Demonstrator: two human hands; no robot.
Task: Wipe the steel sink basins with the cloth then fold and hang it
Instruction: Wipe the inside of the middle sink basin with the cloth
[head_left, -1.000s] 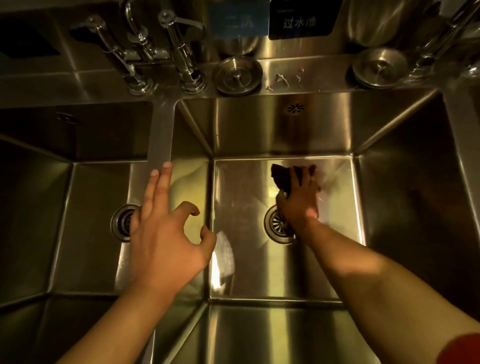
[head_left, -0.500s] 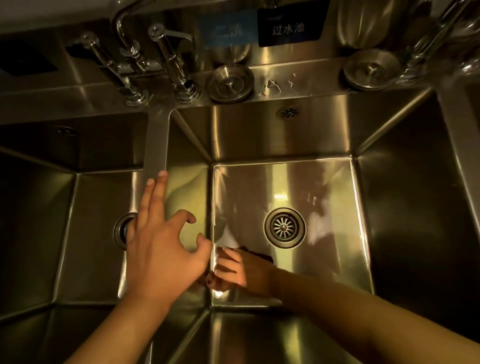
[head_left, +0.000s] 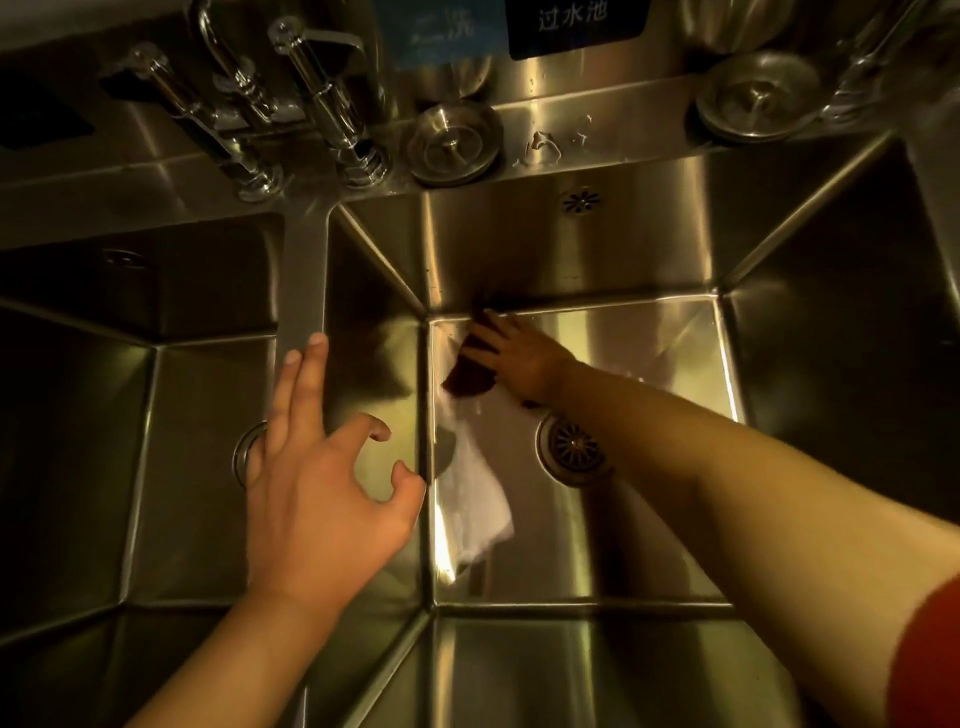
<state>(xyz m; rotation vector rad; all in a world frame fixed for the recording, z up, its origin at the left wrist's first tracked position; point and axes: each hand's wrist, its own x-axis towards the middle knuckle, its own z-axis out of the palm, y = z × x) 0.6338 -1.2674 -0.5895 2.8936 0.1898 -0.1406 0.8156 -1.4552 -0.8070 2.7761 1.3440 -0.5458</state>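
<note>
Under my right hand (head_left: 519, 358), at the far left corner of the right basin (head_left: 649, 545), lies the dark cloth (head_left: 467, 376), pressed flat against the steel floor by my palm and spread fingers; I cannot tell whether any finger curls around its edge. It looks soft and limp, probably damp and light, so I judge it will slide easily on the wet, slick steel and bunch up if I push from one side only. A pale wet streak (head_left: 478, 499) runs back from the cloth toward me. To fold it later I would take it by two corners, not the middle. My left hand (head_left: 322, 499) hangs loose over the divider (head_left: 304, 270) between the basins, fingers relaxed and grasping nothing, with the left basin (head_left: 197, 467) below it. Just beside my right wrist sits the drain (head_left: 571, 449).
</note>
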